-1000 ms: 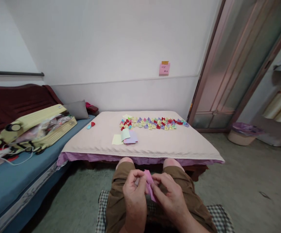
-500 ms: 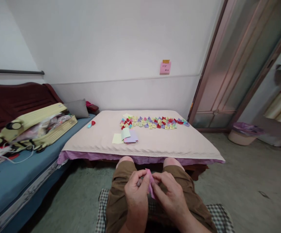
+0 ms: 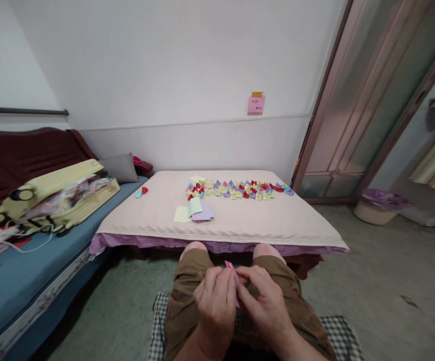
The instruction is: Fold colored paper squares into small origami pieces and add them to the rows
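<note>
A small folded piece of pink paper [image 3: 229, 264] is held over my lap, mostly covered by my fingers. My left hand [image 3: 217, 298] is closed on it from the left, its back turned up. From the right, my right hand [image 3: 260, 296] pinches the same paper between thumb and fingers. On the covered table ahead lies a stack of paper squares [image 3: 203, 212], lilac on top, with a pale green sheet [image 3: 194, 206] and a yellow sheet [image 3: 182, 214] beside it. Many small folded paper pieces [image 3: 236, 190] in several colours spread along the back.
A red and a light blue piece [image 3: 141, 192] lie at the table's left. An open yellow suitcase [image 3: 63, 193] rests on the blue-covered bed at left. A lined bin [image 3: 377, 208] stands by the sliding door at right. A pink note [image 3: 255, 104] is taped to the wall.
My left hand has turned over, so its back and knuckles face up and cover more of the pink paper. My right hand stays nearly in place.
</note>
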### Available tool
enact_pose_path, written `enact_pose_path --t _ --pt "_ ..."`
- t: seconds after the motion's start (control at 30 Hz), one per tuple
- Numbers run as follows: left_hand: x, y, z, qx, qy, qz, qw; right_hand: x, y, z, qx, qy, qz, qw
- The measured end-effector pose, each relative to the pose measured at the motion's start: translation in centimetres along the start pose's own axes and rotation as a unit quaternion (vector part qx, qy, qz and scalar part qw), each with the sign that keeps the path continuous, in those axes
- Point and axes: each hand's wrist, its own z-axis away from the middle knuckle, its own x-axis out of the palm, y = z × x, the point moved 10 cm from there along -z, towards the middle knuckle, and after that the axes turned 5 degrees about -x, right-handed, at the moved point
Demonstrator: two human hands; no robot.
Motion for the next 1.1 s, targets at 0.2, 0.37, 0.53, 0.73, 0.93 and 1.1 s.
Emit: enact_pose_path --t 0.2,0.37,0.53,0.73,0.93,1.1 --pt "2.4 -4.2 -0.4 -0.286 -0.091 0.157 0.941 0.5 1.2 0.2 0.037 -0.02 -0.03 0.999" --pt "4.2 -5.6 0.3 -0.4 -0.167 0.258 0.863 0.6 2.0 0.1 0.065 -0.039 -0.066 0.995" --pt "3.8 -4.8 -0.7 -0.373 -0.191 0.279 0.864 0.8 2.8 0.2 0.093 -0.043 -0.116 0.988" --pt "2.8 -5.5 -1.4 -0.365 -0.127 0.274 0.881 1.6 3.2 0.5 0.151 -0.061 -0.216 0.963" --pt "5.1 -6.8 0.6 -0.466 -0.127 0.396 0.781 2.6 4.3 1.1 0.23 -0.07 -0.362 0.901" --pt "4.8 -5.6 0.2 -0.439 -0.17 0.335 0.816 3.1 3.9 1.0 0.243 -0.085 -0.438 0.861"
